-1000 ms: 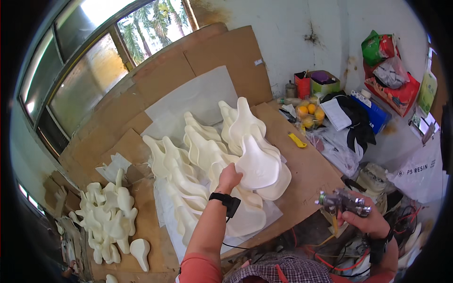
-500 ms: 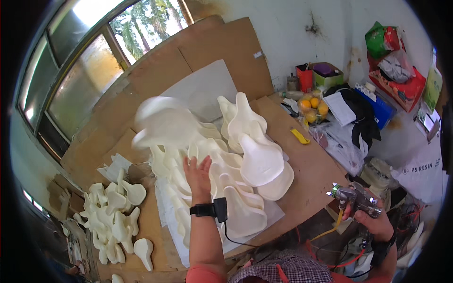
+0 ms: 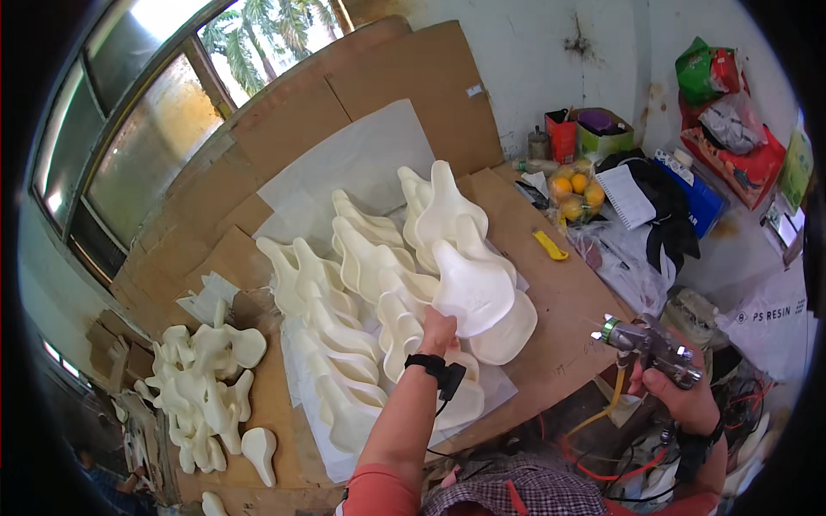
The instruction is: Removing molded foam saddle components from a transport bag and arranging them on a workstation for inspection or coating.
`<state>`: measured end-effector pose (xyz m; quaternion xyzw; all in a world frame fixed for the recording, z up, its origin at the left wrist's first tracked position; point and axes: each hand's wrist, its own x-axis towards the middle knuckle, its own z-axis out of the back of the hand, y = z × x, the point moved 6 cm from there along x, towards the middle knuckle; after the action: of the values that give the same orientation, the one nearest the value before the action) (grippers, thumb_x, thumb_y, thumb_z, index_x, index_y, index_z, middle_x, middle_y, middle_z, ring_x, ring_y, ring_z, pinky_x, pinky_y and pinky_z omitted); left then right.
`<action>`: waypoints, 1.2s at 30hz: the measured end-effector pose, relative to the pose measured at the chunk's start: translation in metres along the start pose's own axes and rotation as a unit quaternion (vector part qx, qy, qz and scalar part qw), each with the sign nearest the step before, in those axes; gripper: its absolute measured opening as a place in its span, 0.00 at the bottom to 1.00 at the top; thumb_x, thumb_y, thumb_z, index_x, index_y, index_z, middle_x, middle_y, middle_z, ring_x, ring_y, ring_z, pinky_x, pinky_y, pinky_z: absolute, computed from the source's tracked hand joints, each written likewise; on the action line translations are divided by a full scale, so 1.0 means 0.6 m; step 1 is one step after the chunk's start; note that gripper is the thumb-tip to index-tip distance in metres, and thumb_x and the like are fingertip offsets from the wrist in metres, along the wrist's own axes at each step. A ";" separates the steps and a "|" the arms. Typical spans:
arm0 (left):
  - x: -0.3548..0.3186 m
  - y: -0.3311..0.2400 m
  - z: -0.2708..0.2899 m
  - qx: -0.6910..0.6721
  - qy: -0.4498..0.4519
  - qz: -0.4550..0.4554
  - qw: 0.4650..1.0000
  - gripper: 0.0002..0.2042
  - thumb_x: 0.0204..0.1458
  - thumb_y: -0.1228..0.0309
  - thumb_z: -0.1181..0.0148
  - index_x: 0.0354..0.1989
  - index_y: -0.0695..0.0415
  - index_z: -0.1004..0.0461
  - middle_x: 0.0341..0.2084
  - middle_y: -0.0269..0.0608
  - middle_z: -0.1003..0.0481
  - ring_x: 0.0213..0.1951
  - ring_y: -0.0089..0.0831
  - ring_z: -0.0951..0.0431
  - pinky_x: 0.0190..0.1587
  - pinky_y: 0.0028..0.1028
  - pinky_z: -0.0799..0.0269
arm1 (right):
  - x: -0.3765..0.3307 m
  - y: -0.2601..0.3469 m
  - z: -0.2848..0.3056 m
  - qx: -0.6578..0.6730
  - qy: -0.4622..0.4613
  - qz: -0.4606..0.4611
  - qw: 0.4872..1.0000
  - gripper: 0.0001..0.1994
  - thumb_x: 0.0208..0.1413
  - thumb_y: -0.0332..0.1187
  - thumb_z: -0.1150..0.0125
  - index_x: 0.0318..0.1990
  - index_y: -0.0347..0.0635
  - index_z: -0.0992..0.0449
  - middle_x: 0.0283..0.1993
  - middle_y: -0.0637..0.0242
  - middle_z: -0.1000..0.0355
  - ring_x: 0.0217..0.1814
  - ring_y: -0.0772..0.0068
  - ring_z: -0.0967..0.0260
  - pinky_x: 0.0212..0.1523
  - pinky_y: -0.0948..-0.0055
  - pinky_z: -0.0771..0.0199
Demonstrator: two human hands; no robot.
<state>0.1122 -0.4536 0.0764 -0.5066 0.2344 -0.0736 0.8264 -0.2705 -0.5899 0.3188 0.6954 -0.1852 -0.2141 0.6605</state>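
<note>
My left hand [image 3: 440, 332] is at the lower-left edge of a white saddle-shaped shell [image 3: 475, 297], the top one in the right-hand row. Its fingers are closed on that edge, and the shell partly hides them. To the right, clear of the table, my right hand [image 3: 680, 397] is wrapped round a metal spray gun [image 3: 650, 348], whose green-ringed nozzle points left. A yellow hose runs down from the gun. More cream saddle-shaped shells [image 3: 344, 396] lie overlapping in slanted rows on white paper [image 3: 344, 464], left of and beneath my left forearm.
A jumbled pile of cream shells [image 3: 202, 387] sits at the left, a single shell [image 3: 259, 456] beside it. On the cardboard [image 3: 564, 322] at right lies a yellow cutter [image 3: 549, 245]. Behind it are bagged oranges [image 3: 575, 191] and a notebook [image 3: 625, 198]. Cardboard panels [image 3: 413, 64] stand at the back.
My left hand has moved right from above the middle rows, where its fingers were spread, to the right-hand shell. A blurred shell at the upper left has settled out of the air. The spray gun has barely moved.
</note>
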 end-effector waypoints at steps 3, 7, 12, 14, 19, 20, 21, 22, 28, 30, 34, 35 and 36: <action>0.001 0.007 0.001 -0.058 -0.011 0.022 0.998 0.15 0.45 0.76 0.48 0.41 0.71 0.35 0.34 0.57 0.27 0.19 0.38 0.24 0.16 0.33 0.26 | -0.010 -0.011 0.017 0.014 -0.013 0.000 1.000 0.30 0.50 0.30 0.38 0.60 0.31 0.40 0.34 0.66 0.30 0.34 0.77 0.30 0.38 0.75 0.26; 0.023 -0.002 0.023 -0.172 0.026 0.018 0.985 0.08 0.48 0.74 0.51 0.28 0.66 0.28 0.27 0.51 0.26 0.21 0.36 0.23 0.22 0.33 0.23 | -0.008 -0.038 0.024 0.037 0.003 -0.013 0.999 0.31 0.49 0.29 0.36 0.61 0.32 0.41 0.35 0.66 0.30 0.36 0.76 0.30 0.40 0.75 0.27; -0.022 -0.142 0.197 -0.609 -0.057 -0.158 0.775 0.10 0.57 0.70 0.51 0.43 0.63 0.35 0.33 0.38 0.32 0.42 0.39 0.25 0.47 0.36 0.26 | -0.009 -0.058 0.031 0.023 0.018 -0.006 1.000 0.31 0.50 0.30 0.36 0.61 0.35 0.41 0.38 0.66 0.30 0.39 0.76 0.30 0.43 0.75 0.29; -0.048 -0.158 0.215 -0.597 -0.040 -0.160 0.785 0.11 0.56 0.70 0.49 0.44 0.61 0.37 0.34 0.36 0.33 0.42 0.38 0.26 0.50 0.37 0.28 | -0.016 -0.070 0.039 -0.006 0.044 -0.021 0.999 0.30 0.50 0.31 0.36 0.60 0.36 0.40 0.39 0.66 0.29 0.40 0.76 0.30 0.43 0.75 0.29; -0.070 0.007 0.040 -0.263 0.165 -0.064 0.949 0.21 0.56 0.72 0.51 0.59 0.59 0.44 0.40 0.43 0.32 0.39 0.39 0.25 0.42 0.35 0.26 | -0.024 -0.077 0.057 -0.189 0.094 -0.014 0.977 0.24 0.50 0.30 0.37 0.55 0.38 0.35 0.37 0.68 0.29 0.38 0.82 0.33 0.40 0.80 0.32; -0.094 0.027 -0.005 -0.263 0.138 0.014 0.955 0.20 0.55 0.73 0.52 0.57 0.61 0.42 0.38 0.43 0.30 0.36 0.37 0.25 0.39 0.35 0.25 | -0.020 -0.088 0.060 -0.160 0.067 -0.041 0.984 0.22 0.49 0.29 0.37 0.53 0.37 0.33 0.36 0.69 0.29 0.36 0.83 0.34 0.38 0.81 0.34; -0.121 0.043 -0.041 -0.259 0.108 0.092 0.955 0.19 0.54 0.75 0.53 0.55 0.62 0.41 0.36 0.43 0.29 0.32 0.35 0.25 0.37 0.35 0.25 | -0.013 -0.088 0.058 -0.160 0.062 -0.046 0.984 0.22 0.49 0.29 0.37 0.53 0.37 0.33 0.36 0.69 0.29 0.36 0.83 0.34 0.38 0.81 0.34; -0.122 0.058 -0.063 -0.260 0.115 0.092 0.954 0.19 0.54 0.75 0.53 0.55 0.62 0.41 0.36 0.43 0.29 0.32 0.35 0.25 0.37 0.35 0.25 | -0.005 -0.074 0.050 -0.157 0.066 -0.050 0.984 0.23 0.49 0.29 0.37 0.54 0.37 0.33 0.35 0.69 0.29 0.35 0.83 0.34 0.38 0.81 0.33; -0.102 0.044 -0.105 -0.069 0.120 -0.007 0.990 0.21 0.48 0.79 0.54 0.53 0.66 0.40 0.39 0.51 0.30 0.30 0.41 0.22 0.26 0.33 0.24 | 0.006 -0.033 0.017 -0.059 0.053 -0.004 0.997 0.26 0.49 0.28 0.38 0.57 0.36 0.35 0.34 0.68 0.29 0.35 0.81 0.32 0.37 0.78 0.30; -0.082 0.054 -0.107 -0.109 0.112 0.103 0.982 0.23 0.45 0.81 0.54 0.54 0.67 0.41 0.41 0.50 0.30 0.28 0.44 0.21 0.21 0.33 0.25 | 0.000 -0.042 0.030 0.001 0.024 -0.048 0.999 0.27 0.49 0.28 0.37 0.57 0.34 0.37 0.35 0.67 0.29 0.37 0.78 0.31 0.39 0.76 0.29; -0.011 0.102 -0.143 -0.220 0.081 0.176 0.956 0.19 0.42 0.80 0.49 0.46 0.68 0.30 0.32 0.52 0.24 0.29 0.44 0.20 0.26 0.34 0.24 | -0.019 -0.078 0.048 0.015 -0.006 -0.007 1.000 0.31 0.49 0.31 0.35 0.59 0.33 0.41 0.35 0.66 0.30 0.37 0.75 0.30 0.41 0.73 0.28; 0.040 0.141 -0.123 0.023 0.094 0.032 0.995 0.14 0.43 0.78 0.50 0.39 0.69 0.28 0.27 0.51 0.25 0.25 0.43 0.21 0.24 0.34 0.25 | -0.017 -0.090 0.037 0.018 0.016 -0.004 1.000 0.31 0.48 0.32 0.34 0.59 0.33 0.40 0.35 0.66 0.30 0.37 0.74 0.30 0.41 0.73 0.28; 0.061 0.157 -0.113 0.272 0.100 -0.101 0.952 0.11 0.44 0.77 0.50 0.33 0.70 0.26 0.22 0.49 0.25 0.22 0.41 0.21 0.22 0.34 0.25 | -0.016 -0.099 0.024 0.021 0.029 -0.005 0.999 0.31 0.48 0.32 0.34 0.58 0.33 0.40 0.35 0.66 0.30 0.37 0.74 0.31 0.41 0.73 0.28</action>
<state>0.1021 -0.4762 -0.0426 -0.2734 0.2343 -0.2678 0.8937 -0.2876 -0.5932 0.2598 0.7159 -0.1670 -0.1937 0.6496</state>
